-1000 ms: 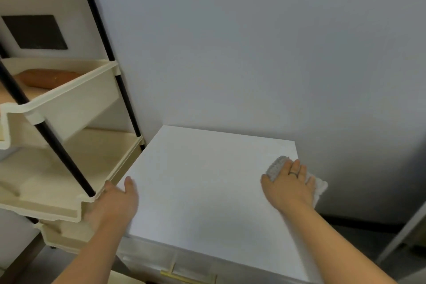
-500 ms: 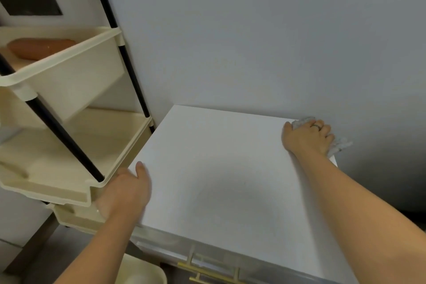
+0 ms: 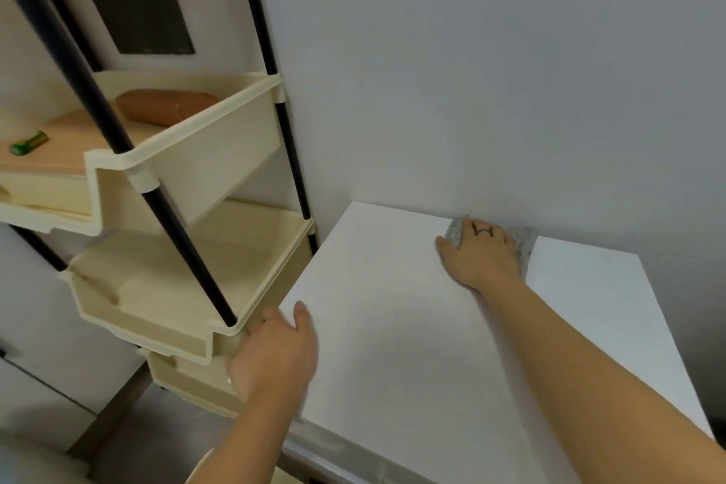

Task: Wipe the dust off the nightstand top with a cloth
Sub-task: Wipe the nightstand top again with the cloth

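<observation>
- Pale grey wall fills the upper right of the frame; below it sits the white nightstand top [image 3: 432,326], with a cream tiered shelf rack [image 3: 188,287] at the left.
- Our right hand [image 3: 481,253] lies flat, fingers spread, pressing the grey cloth [image 3: 524,242] onto the far edge of the top, touching the wall line.
- Our left hand [image 3: 275,354] rests loosely open at the near left edge, thumb on the surface, holding nothing; it seems to steady the nightstand.
- We judge the wiping to be under way along the back strip.
- Next move calls for firm, even pressure, drawing the cloth across the uncovered middle and front.
</observation>
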